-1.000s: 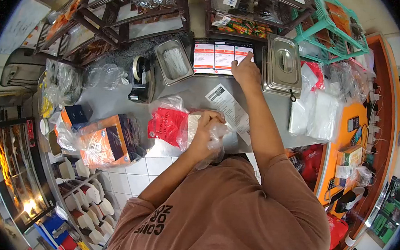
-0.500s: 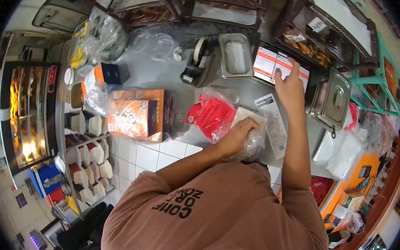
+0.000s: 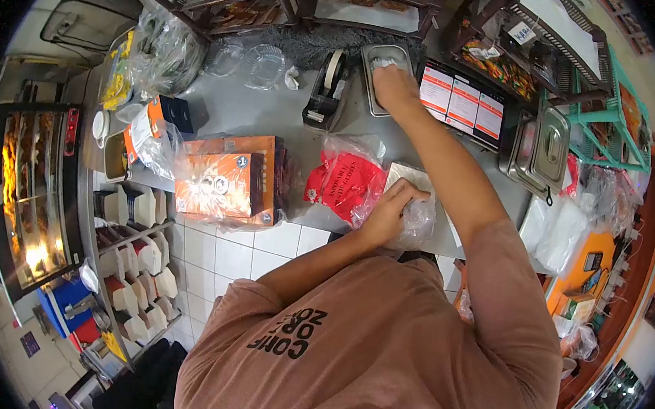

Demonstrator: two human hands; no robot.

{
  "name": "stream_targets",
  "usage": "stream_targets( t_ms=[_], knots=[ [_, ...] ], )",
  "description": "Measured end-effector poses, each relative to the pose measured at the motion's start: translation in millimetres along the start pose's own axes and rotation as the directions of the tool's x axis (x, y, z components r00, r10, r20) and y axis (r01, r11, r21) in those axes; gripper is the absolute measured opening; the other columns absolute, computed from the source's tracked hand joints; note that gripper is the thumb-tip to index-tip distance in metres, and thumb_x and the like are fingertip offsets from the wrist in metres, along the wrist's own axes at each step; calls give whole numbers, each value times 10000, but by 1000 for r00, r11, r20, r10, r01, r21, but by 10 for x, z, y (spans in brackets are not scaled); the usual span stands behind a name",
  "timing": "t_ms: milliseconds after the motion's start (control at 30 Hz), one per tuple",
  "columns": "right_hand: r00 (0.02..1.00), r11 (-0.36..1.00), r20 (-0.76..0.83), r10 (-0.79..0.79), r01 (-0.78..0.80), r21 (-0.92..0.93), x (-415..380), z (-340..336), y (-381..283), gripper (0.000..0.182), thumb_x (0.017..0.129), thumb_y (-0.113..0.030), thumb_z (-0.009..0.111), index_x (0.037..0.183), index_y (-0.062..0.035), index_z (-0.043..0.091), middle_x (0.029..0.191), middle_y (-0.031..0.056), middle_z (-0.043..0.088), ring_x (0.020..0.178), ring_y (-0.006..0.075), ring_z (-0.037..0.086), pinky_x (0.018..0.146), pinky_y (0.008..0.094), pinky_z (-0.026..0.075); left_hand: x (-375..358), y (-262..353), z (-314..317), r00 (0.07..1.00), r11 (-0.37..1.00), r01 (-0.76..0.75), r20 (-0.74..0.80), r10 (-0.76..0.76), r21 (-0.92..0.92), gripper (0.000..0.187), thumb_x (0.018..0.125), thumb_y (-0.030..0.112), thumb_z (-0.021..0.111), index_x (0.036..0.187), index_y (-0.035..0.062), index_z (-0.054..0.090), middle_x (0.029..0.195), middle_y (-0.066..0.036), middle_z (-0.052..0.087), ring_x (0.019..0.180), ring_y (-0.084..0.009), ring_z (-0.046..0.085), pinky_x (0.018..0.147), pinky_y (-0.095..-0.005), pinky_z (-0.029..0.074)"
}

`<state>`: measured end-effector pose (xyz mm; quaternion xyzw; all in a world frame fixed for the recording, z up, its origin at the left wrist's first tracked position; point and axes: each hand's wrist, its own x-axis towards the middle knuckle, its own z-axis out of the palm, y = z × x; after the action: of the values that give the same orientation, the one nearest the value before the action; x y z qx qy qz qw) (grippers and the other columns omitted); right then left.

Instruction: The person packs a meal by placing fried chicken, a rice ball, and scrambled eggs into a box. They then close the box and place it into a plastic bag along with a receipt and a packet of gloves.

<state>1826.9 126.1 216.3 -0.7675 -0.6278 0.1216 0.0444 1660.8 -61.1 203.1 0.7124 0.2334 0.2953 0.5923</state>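
My left hand (image 3: 388, 215) is closed over a pale, box-shaped item (image 3: 412, 179) with crinkled clear plastic (image 3: 416, 225) around it, at the counter's near edge. Touching it on the left is a red packet (image 3: 344, 183) with dark print. My right hand (image 3: 395, 88) reaches into a rectangular metal tray (image 3: 371, 99), its fingers bunched at some white, crumpled contents (image 3: 386, 61). What those fingertips hold is hidden. Just right of this hand stands a tablet (image 3: 462, 101) with red and white panels on its screen. My right forearm covers most of a paper receipt (image 3: 453, 224).
Orange boxes in plastic (image 3: 217, 184) lie on the left. A tape dispenser (image 3: 326, 97) and clear plastic lids (image 3: 261, 67) sit further back. Lidded metal containers (image 3: 551, 149) stand right. Brown racks (image 3: 366, 11) line the back; a lit glass cabinet (image 3: 36, 197) is far left.
My right hand has moved left from the tablet screen into the metal tray. The screen's panels have changed. My left hand stays on the pale item.
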Motion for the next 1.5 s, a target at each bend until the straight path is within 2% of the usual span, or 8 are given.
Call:
stream_targets(
  t_ms=[267, 567, 800, 867, 967, 1033, 1400, 1500],
  knots=[
    [988, 989, -92, 120, -111, 98, -7, 92, -40, 264, 926, -124, 536, 1044, -18, 747, 1072, 252, 715, 1017, 412, 713, 867, 499, 581, 59, -17, -86, 996, 1000, -28, -84, 29, 11, 542, 621, -222, 574, 1084, 28, 704, 1047, -100, 596, 1012, -254, 598, 848, -286, 469],
    [934, 887, -197, 297, -194, 419, -273, -82, 81, 163, 807, -184, 732, 910, -57, 742, 991, 255, 717, 904, 425, 712, 820, 502, 567, 49, -99, -119, 877, 791, 461, 70, -476, -403, 465, 754, -135, 520, 1184, 6, 630, 1058, -87, 668, 800, -128, 624, 582, -266, 526],
    [827, 868, -546, 136, 166, 468, -280, 193, 417, 171, 781, -198, 789, 872, -74, 713, 888, 135, 716, 711, 310, 686, 706, 396, 574, 83, -127, -122, 942, 898, 335, 83, -325, -285, 450, 756, -151, 522, 1161, 8, 635, 1054, -83, 667, 872, -144, 643, 662, -264, 523],
    [886, 690, -399, 237, 135, 711, -485, -17, 432, 172, 793, -169, 769, 906, -59, 700, 920, 166, 717, 794, 332, 711, 750, 388, 576, 94, -45, -117, 959, 936, 282, 41, -280, -212, 459, 740, -177, 513, 1142, 5, 640, 1046, -95, 687, 973, -182, 652, 855, -299, 522],
    [967, 436, -121, 223, 12, 900, -1149, -608, 454, 190, 819, -128, 757, 940, -22, 657, 932, 146, 731, 822, 292, 729, 750, 368, 571, 157, 1, -181, 1000, 997, -25, 2, 25, 70, 513, 652, -196, 578, 1091, 48, 685, 1066, -107, 652, 998, -230, 646, 860, -308, 522],
    [877, 728, -466, 119, 243, 642, -1510, -518, 583, 126, 890, -94, 713, 956, -9, 646, 910, 90, 715, 721, 165, 675, 644, 307, 554, 192, 62, -194, 996, 995, -79, -25, 80, 67, 522, 622, -212, 603, 1062, 52, 698, 1071, -113, 629, 1036, -268, 638, 910, -332, 504],
    [878, 948, -475, 65, 94, 303, -2781, -390, 485, 105, 884, -139, 724, 944, -55, 703, 883, 79, 713, 761, 274, 684, 682, 378, 543, 114, 68, -169, 962, 958, -270, 63, 265, 95, 446, 652, -207, 692, 1008, 57, 737, 1296, -122, 477, 1055, -256, 668, 921, -357, 544],
    [956, 361, -1, 294, -110, 926, -2910, -160, 600, 165, 893, -160, 744, 990, -27, 742, 821, 23, 713, 646, 152, 604, 592, 312, 489, 124, 67, -162, 944, 948, -313, 134, 302, 66, 451, 658, -180, 730, 1038, 63, 738, 1333, -128, 465, 1056, -257, 662, 914, -361, 553]
  ],
)
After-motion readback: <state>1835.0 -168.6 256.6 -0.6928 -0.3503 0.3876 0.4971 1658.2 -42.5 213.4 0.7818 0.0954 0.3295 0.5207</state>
